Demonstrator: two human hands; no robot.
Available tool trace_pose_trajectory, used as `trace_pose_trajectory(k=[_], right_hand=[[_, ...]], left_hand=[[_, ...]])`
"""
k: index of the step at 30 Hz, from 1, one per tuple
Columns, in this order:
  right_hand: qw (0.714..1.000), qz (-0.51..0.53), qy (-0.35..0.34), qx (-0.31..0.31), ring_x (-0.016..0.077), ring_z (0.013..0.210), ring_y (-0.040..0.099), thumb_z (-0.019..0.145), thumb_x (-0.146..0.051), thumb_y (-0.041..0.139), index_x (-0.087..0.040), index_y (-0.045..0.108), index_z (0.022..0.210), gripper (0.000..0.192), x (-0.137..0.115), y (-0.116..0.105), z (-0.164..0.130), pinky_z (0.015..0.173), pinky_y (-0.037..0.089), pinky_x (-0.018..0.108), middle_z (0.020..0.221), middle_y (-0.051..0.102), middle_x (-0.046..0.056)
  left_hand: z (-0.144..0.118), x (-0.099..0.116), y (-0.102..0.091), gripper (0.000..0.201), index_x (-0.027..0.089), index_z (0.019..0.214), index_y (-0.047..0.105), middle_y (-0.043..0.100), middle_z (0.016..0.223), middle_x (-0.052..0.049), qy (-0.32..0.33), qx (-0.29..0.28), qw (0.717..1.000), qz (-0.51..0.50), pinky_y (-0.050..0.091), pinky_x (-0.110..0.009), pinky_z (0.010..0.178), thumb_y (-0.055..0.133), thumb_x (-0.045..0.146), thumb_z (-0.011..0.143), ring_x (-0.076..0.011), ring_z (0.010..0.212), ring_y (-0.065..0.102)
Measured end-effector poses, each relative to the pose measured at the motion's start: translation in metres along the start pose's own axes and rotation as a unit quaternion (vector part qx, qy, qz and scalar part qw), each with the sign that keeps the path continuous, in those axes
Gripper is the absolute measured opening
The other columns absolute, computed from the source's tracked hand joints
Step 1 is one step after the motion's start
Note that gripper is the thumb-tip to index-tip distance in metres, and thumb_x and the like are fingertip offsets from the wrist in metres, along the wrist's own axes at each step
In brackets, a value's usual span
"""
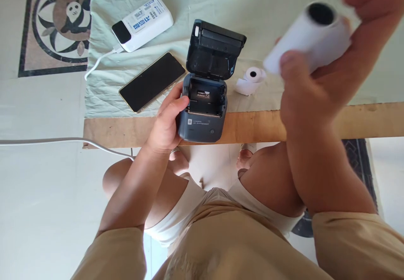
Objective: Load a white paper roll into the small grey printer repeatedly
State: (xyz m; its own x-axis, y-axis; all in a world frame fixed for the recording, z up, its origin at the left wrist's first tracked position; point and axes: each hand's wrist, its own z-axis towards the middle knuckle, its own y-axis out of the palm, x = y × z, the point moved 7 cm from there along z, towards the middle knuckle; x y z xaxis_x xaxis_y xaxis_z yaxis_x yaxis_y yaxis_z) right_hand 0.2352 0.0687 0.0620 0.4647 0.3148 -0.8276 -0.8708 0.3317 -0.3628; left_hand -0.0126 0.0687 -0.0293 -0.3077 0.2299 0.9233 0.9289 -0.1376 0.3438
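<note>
My left hand [170, 118] is wrapped round the left side of a dark portable label printer [202, 127] at the table's front edge. Its lid [214, 52] stands raised, and the paper bay shows no roll inside. Up on the right, my right hand [315, 78] grips a white paper roll [303, 40] with a dark hollow core, its thumb pressed on the near side. The roll is held in the air, slightly blurred. A smaller white paper roll [252, 76], partly unwound, lies on the cloth just right of the printer.
A smartphone [152, 82] with a dark screen lies left of the printer. Behind it is a white power bank [143, 23] with a plugged-in white cable [99, 65]. A pale green cloth [268, 2] covers the table, whose wooden edge [252, 124] is bare. Another cable [63, 141] hangs at left.
</note>
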Motion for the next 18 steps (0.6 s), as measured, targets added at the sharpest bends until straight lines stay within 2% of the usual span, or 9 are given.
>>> trace_pose_trajectory(k=[1, 3, 5, 7, 10, 12, 15, 18], right_hand=[[0.998, 0.013, -0.063, 0.002, 0.0271, 0.144, 0.064, 0.090, -0.043, 0.069, -0.029, 0.053, 0.139, 0.053, -0.016, 0.005, -0.007, 0.113, 0.063, 0.043, 0.150, 0.059, 0.010], [0.991, 0.012, -0.103, -0.088, 0.0230, 0.130, 0.074, 0.097, -0.037, 0.069, -0.033, 0.059, 0.136, 0.040, -0.033, 0.029, -0.020, 0.110, 0.064, 0.042, 0.140, 0.071, 0.004], [0.983, -0.035, -0.068, -0.166, 0.0239, 0.134, 0.075, 0.099, -0.032, 0.067, -0.035, 0.063, 0.136, 0.038, -0.034, 0.052, -0.026, 0.113, 0.064, 0.043, 0.143, 0.074, 0.002], [0.975, -0.097, -0.028, -0.198, 0.0269, 0.136, 0.075, 0.096, -0.027, 0.066, -0.033, 0.067, 0.130, 0.035, -0.030, 0.066, -0.027, 0.114, 0.063, 0.048, 0.144, 0.077, 0.002], [0.966, -0.143, -0.023, -0.214, 0.0276, 0.126, 0.078, 0.092, -0.015, 0.061, -0.031, 0.070, 0.114, 0.029, -0.028, 0.076, -0.023, 0.111, 0.062, 0.052, 0.139, 0.081, -0.001], [0.963, -0.143, -0.042, -0.223, 0.0279, 0.128, 0.078, 0.093, -0.013, 0.058, -0.030, 0.072, 0.103, 0.023, -0.028, 0.080, -0.022, 0.113, 0.058, 0.054, 0.138, 0.081, -0.001], [0.962, -0.146, -0.077, -0.218, 0.0285, 0.125, 0.076, 0.100, -0.023, 0.056, -0.029, 0.075, 0.094, 0.021, -0.031, 0.081, -0.024, 0.114, 0.055, 0.054, 0.132, 0.083, 0.004], [0.961, -0.177, -0.101, -0.185, 0.0260, 0.105, 0.073, 0.102, -0.032, 0.054, -0.032, 0.079, 0.093, 0.026, -0.036, 0.075, -0.029, 0.102, 0.055, 0.049, 0.107, 0.083, 0.004]], left_hand=[[0.000, -0.001, -0.001, 0.042, 0.031, 0.123, 0.077, 0.083, 0.120, -0.005, 0.000, 0.002, 1.000, 0.001, 0.056, -0.053, 0.102, 0.074, 0.057, 0.090, -0.0416, 0.133, 0.071], [0.001, -0.002, -0.004, 0.041, 0.033, 0.121, 0.077, 0.083, 0.117, -0.004, 0.008, 0.012, 1.000, 0.002, 0.057, -0.053, 0.103, 0.076, 0.056, 0.088, -0.0417, 0.136, 0.069], [0.002, -0.002, -0.006, 0.041, 0.035, 0.121, 0.079, 0.084, 0.115, -0.003, 0.019, 0.019, 1.000, -0.001, 0.059, -0.053, 0.103, 0.077, 0.056, 0.086, -0.0421, 0.140, 0.068], [0.002, -0.003, -0.006, 0.041, 0.036, 0.122, 0.079, 0.084, 0.116, -0.003, 0.018, 0.008, 1.000, -0.004, 0.060, -0.053, 0.105, 0.076, 0.056, 0.086, -0.0418, 0.143, 0.067], [0.000, -0.002, -0.003, 0.042, 0.032, 0.125, 0.077, 0.084, 0.121, -0.004, 0.015, -0.006, 1.000, -0.011, 0.061, -0.050, 0.105, 0.076, 0.055, 0.090, -0.0399, 0.142, 0.069], [-0.002, 0.002, -0.002, 0.043, 0.030, 0.126, 0.077, 0.084, 0.123, -0.004, 0.027, 0.003, 0.999, -0.017, 0.063, -0.046, 0.100, 0.074, 0.057, 0.093, -0.0372, 0.136, 0.073], [-0.005, 0.006, 0.000, 0.041, 0.027, 0.125, 0.077, 0.085, 0.122, -0.004, 0.034, 0.004, 0.999, -0.024, 0.062, -0.039, 0.092, 0.075, 0.055, 0.095, -0.0320, 0.125, 0.077], [-0.006, 0.007, 0.002, 0.040, 0.026, 0.123, 0.076, 0.083, 0.122, -0.004, 0.034, -0.004, 0.999, -0.024, 0.060, -0.036, 0.090, 0.080, 0.052, 0.093, -0.0293, 0.121, 0.078]])
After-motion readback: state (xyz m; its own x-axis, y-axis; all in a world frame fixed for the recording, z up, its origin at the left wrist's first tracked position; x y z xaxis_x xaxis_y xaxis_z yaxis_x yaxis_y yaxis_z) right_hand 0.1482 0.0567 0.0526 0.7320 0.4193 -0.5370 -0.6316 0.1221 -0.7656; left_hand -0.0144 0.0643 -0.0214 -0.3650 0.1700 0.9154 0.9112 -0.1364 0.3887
